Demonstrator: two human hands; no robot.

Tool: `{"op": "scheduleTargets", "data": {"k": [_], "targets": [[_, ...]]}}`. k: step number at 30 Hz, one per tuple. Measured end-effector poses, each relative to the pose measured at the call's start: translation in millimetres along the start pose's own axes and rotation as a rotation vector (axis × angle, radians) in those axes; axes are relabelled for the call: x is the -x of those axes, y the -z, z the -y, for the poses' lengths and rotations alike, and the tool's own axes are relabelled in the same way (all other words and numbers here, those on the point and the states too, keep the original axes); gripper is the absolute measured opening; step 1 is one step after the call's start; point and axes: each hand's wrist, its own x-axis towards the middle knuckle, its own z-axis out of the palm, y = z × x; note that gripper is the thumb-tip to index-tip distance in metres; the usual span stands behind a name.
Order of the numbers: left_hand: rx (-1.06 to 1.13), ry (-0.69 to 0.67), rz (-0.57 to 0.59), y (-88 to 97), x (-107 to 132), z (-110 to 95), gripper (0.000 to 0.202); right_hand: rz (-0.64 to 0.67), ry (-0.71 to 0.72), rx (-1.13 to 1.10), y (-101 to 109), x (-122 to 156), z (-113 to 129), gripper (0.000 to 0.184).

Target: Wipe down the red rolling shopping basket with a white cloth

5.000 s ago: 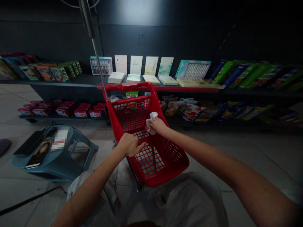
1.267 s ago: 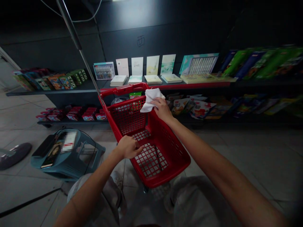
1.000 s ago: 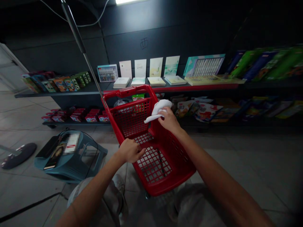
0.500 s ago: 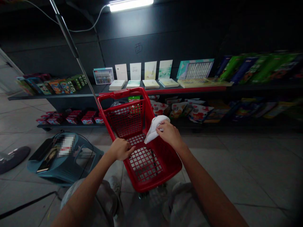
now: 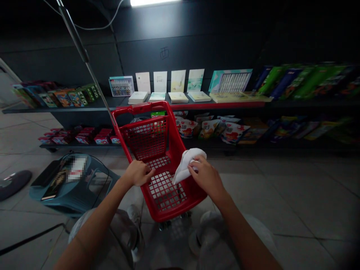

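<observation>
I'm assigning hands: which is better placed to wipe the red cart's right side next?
Probably the right hand: it holds the white cloth at that side; the left hand is at the opposite side.

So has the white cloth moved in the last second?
Yes, the cloth has moved away from the shelf, along the cart's side, toward the camera.

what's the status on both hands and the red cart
Right hand holding white cloth at right rim of red shopping cart. Left hand at left rim. Blue-grey stool standing to the left.
</observation>
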Motion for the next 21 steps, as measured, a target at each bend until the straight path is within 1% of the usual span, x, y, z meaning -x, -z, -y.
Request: {"op": "scheduleTargets", "data": {"k": [5, 10, 14, 18, 21], "targets": [[0.024, 0.014, -0.005, -0.5, 3, 1, 0.07, -0.002, -0.019, 0.022, 3, 39, 4, 0.022], [0.034, 0.003, -0.007, -1.9, 3, 1, 0.069, -0.016, -0.042, -0.008, -3, 76, -7, 0.022], [0.02, -0.002, 0.005, -0.8, 2, 0, 0.069, 0.002, -0.073, -0.04, -3, 97, -11, 0.022], [0.004, -0.013, 0.008, -0.6, 1, -2, 0.071, 0.012, -0.092, -0.019, 1, 108, 0, 0.021], [-0.012, -0.013, 0.004, -1.5, 1, -4, 0.072, 0.042, -0.039, -0.02, 2, 114, 20, 0.017]]}}
